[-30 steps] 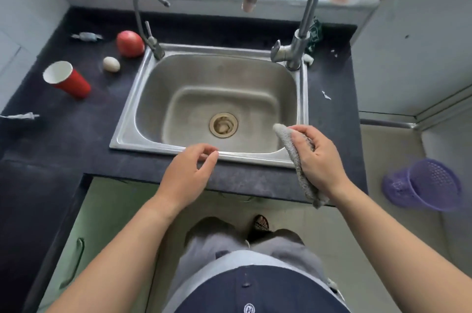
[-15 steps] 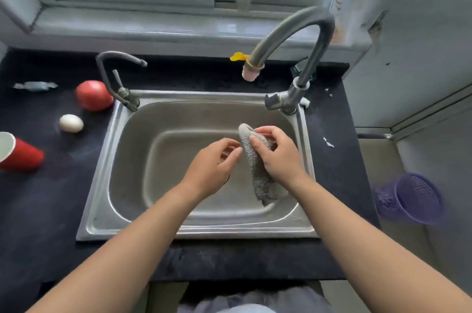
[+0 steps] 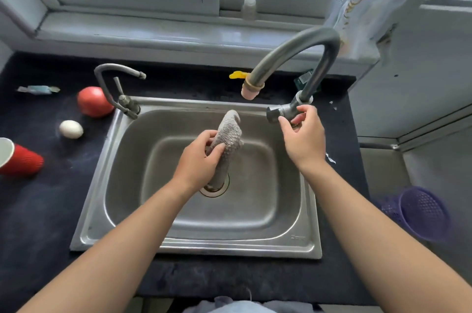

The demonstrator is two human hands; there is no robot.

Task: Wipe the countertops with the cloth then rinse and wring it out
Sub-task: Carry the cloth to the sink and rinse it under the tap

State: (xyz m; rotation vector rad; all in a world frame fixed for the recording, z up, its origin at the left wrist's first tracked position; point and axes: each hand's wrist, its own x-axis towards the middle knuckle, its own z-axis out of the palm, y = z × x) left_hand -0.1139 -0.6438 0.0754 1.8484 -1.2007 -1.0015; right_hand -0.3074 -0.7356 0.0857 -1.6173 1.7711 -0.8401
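A grey textured cloth hangs bunched over the steel sink, below and left of the big tap's pink-tipped spout. My left hand grips the cloth at its middle, above the drain. Over at the sink's back right corner, my right hand has its fingers closed around the tap handle. No water runs from the spout. Dark countertop surrounds the sink.
On the counter to the left lie a red paper cup on its side, a white egg, a tomato and a wrapped sweet. A small second tap stands at the sink's back left. A purple basket sits on the floor at right.
The cloth passed from my right hand to my left. My right hand moved up and right to the tap handle. The view tilted up from the counter's front edge to over the sink.
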